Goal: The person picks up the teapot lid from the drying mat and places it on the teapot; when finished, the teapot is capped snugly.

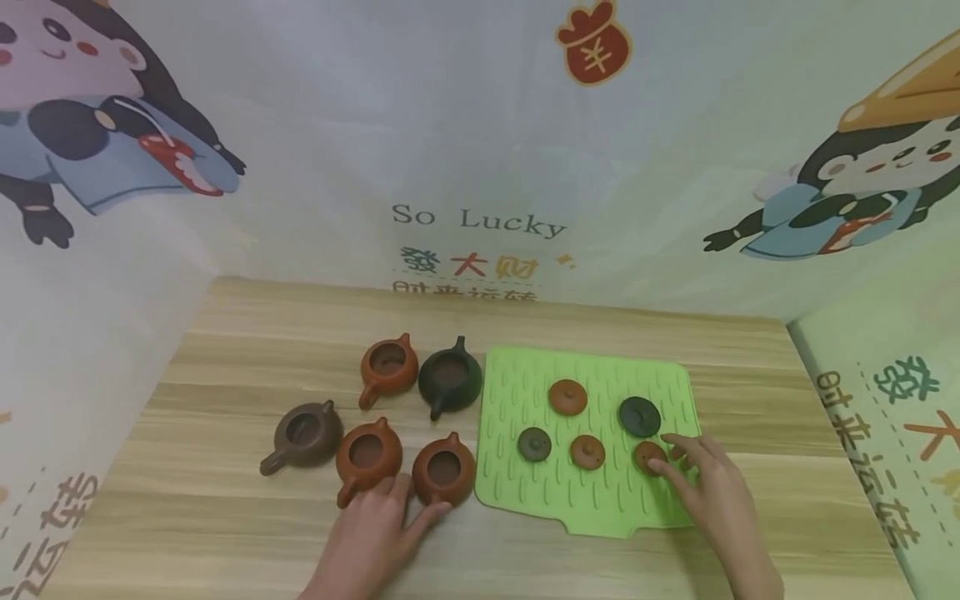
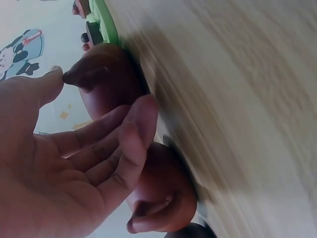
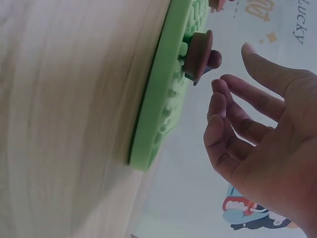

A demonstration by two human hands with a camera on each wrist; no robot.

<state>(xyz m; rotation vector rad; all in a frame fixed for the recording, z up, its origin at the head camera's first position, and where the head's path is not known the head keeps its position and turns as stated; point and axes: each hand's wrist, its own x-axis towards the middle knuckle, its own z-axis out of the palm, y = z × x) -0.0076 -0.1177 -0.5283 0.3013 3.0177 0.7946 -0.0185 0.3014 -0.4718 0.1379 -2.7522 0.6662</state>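
My left hand [image 1: 378, 521] reaches to a small reddish-brown lidless teapot [image 1: 444, 469] at the front right of a group. In the left wrist view its thumb is right at the tip of the teapot's handle [image 2: 89, 69], and its loosely bent fingers are beside the body, between it and a neighbouring orange-brown teapot [image 1: 367, 454]. My right hand [image 1: 708, 483] hovers over the right part of a green mat [image 1: 517, 492]. Its thumb and fingers are spread about a small reddish-brown lid [image 1: 649, 457]; the right wrist view shows them apart from the lid's knob [image 3: 214, 59].
Three more lidless teapots stand left of the mat: orange [image 1: 389, 367], black [image 1: 451, 379] and dark brown [image 1: 307, 435]. Other lids lie on the mat: black [image 1: 640, 417], grey-brown [image 1: 535, 445] and two orange-brown [image 1: 567, 397]. Printed cloth [image 1: 480, 150] walls the wooden table [image 1: 247, 533].
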